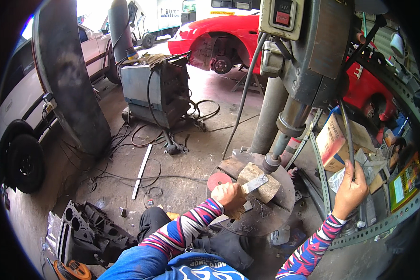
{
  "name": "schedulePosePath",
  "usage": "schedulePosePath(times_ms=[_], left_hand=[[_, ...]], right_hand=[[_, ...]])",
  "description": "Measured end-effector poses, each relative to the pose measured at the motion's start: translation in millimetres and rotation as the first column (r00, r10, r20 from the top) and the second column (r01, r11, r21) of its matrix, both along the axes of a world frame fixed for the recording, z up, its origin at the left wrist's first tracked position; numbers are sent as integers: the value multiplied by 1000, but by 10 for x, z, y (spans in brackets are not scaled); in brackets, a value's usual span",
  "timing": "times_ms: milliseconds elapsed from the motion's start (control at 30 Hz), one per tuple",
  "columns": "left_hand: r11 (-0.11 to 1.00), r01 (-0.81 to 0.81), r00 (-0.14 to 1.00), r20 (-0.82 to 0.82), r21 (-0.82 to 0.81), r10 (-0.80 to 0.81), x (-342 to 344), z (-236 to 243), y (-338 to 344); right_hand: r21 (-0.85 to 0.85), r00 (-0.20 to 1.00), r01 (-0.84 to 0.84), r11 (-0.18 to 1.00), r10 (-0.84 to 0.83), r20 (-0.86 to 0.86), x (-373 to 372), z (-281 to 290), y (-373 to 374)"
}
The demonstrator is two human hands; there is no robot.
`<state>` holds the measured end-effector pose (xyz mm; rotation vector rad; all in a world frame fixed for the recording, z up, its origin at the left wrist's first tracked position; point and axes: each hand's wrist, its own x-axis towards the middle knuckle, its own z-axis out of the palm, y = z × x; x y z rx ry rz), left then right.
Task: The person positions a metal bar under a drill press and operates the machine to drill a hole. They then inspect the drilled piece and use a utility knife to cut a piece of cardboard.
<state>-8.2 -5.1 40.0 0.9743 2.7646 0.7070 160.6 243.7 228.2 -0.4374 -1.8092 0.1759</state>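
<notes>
My left hand (228, 198) is closed round the near end of a flat metal bar (255, 183), perhaps with a bit of cloth or glove at the fingers. The bar's far end lies on a wooden block (269, 190) on the round drill press table (286, 203). Just above that end sits the drill chuck (271, 163); whether the bit touches the metal is too small to tell. Off to the right, my right hand (352, 189) grips the lower end of the drill press's dark feed lever (346, 128). A red disc (219, 180) lies beside my left hand.
A switch box (282, 17) is on the drill press head. Angle-iron shelving (320, 163) with a cardboard box (336, 144) stands at right. At left are an engine block (86, 233), a welding machine (154, 93) with trailing cables and a metal strip (142, 171) on the floor.
</notes>
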Motion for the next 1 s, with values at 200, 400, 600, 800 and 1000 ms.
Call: schedulePosePath(times_ms=[200, 400, 600, 800, 1000], left_hand=[[1000, 1, 1000, 2, 4, -1, -12, -71, 11], [999, 33, 992, -120, -7, -33, -95, -291, 30], [961, 217, 951, -187, -172, -248, -221, -461, 46], [989, 130, 990, -34, -72, -133, -144, -190, 52], [998, 55, 997, -43, -20, -56, -75, -93, 39]], right_hand=[[-68, 998, -47, 997, 49, 29, 33, -8, 16], [-66, 998, -30, 997, 34, 59, 35, 18, -3], [-43, 997, -14, 999, 18, 75, 31, 5, 29], [-36, 999, -48, 998, 48, -17, 4, 22, -14], [-31, 999, -43, 999, 42, -17, -2, 26, -10]])
